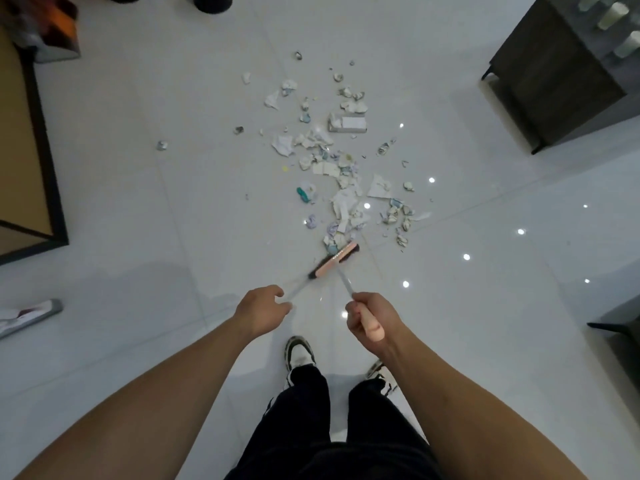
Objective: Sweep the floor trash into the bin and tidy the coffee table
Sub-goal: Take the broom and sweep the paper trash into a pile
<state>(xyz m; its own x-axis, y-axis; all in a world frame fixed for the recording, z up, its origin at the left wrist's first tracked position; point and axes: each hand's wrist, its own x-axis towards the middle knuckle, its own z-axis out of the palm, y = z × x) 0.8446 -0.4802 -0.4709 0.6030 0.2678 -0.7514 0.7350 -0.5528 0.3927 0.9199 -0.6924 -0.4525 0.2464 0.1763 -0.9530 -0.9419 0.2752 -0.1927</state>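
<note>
Looking down from my head, my right hand is closed in a fist around the pink grip at the top of the broom handle, thumb lying along it. My left hand sits beside it, fingers half curled toward a thin blurred shaft that runs up to the broom; whether they actually grip it I cannot tell. The broom head, pink on top with dark bristles, rests on the white tiled floor at the near edge of the trash, a loose scatter of torn and crumpled paper scraps spreading away from me. Among them lies a small flattened box, toward the far side. A dark cabinet stands at the upper right, well apart from the litter. My shoes and dark trousers show below my hands.
</note>
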